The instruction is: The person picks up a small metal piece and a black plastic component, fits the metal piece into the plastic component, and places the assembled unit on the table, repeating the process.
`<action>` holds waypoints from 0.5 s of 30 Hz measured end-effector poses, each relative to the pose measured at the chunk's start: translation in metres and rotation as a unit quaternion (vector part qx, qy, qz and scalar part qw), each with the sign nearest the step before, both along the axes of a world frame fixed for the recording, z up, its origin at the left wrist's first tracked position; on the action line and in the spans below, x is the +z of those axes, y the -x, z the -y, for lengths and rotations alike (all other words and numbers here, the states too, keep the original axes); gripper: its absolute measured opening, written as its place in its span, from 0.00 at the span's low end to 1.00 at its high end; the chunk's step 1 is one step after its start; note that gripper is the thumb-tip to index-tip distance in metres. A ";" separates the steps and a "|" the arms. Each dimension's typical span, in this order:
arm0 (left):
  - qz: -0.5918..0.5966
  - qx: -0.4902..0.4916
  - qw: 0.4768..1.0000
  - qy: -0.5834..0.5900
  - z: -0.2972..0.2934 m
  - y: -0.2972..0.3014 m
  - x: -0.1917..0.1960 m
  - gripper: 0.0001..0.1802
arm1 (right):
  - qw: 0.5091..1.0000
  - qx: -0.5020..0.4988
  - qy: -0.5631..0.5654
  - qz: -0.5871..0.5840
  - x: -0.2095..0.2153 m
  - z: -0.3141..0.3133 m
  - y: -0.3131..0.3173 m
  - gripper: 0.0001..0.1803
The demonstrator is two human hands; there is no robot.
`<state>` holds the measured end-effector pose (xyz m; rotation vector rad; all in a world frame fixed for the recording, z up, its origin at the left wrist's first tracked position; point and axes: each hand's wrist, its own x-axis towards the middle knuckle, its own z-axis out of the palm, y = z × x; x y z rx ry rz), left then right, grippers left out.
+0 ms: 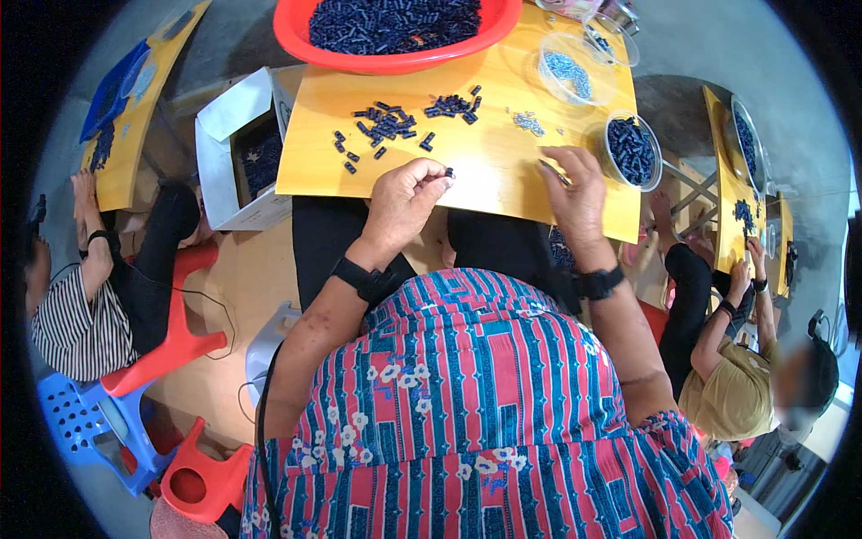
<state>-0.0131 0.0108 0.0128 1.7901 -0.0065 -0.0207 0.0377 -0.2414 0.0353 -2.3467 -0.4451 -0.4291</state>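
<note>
Over the near edge of the yellow table (503, 184), my left hand (406, 198) pinches a small black cylindrical piece (449, 172) between thumb and forefinger. To its right, my right hand (579, 196) closes on a thin, pointed metal tool (554, 172), perhaps tweezers; its full shape is hidden by the fingers. Loose black cylindrical pieces (388, 123) lie beyond my left hand, with a second small heap (453, 105) beside them. Past my right hand is a scatter of tiny silvery parts (528, 123).
A red basin (395, 63) of black pieces stands at the far side. On the right are a clear tub (654, 166) of black pieces and another tub (545, 72) of silvery parts. An open white carton (215, 171) sits left of the table. Other people work at both sides.
</note>
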 end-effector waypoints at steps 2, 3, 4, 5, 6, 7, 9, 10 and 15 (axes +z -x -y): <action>-0.012 0.004 0.999 0.034 -0.001 -0.001 0.000 0.09 | 0.993 -0.027 0.118 0.005 0.000 0.021 0.004 0.13; -0.022 0.007 0.997 0.068 -0.001 0.000 0.001 0.09 | 0.993 -0.023 0.116 0.004 -0.004 0.028 0.005 0.13; -0.023 0.009 0.998 0.066 -0.001 0.001 0.002 0.09 | 0.994 -0.019 0.106 -0.021 -0.008 0.033 0.007 0.14; -0.036 0.011 0.994 0.104 -0.001 0.001 0.004 0.10 | 0.994 -0.015 0.096 -0.045 -0.012 0.037 0.008 0.16; -0.049 0.012 0.989 0.141 0.000 0.002 0.005 0.10 | 0.994 -0.014 0.094 -0.046 -0.015 0.041 0.008 0.16; -0.050 0.014 0.989 0.137 -0.002 0.004 0.004 0.10 | 0.993 -0.025 0.096 -0.059 -0.014 0.040 0.009 0.16; -0.063 -0.002 0.982 0.180 -0.005 0.007 0.001 0.10 | 0.991 -0.038 0.085 -0.097 -0.013 0.035 0.009 0.16; -0.063 -0.002 0.982 0.178 -0.005 0.007 0.002 0.10 | 0.991 -0.038 0.082 -0.097 -0.015 0.035 0.008 0.16; -0.102 -0.027 0.965 0.239 -0.003 0.012 0.006 0.10 | 0.991 -0.009 0.115 -0.073 -0.026 0.038 0.004 0.14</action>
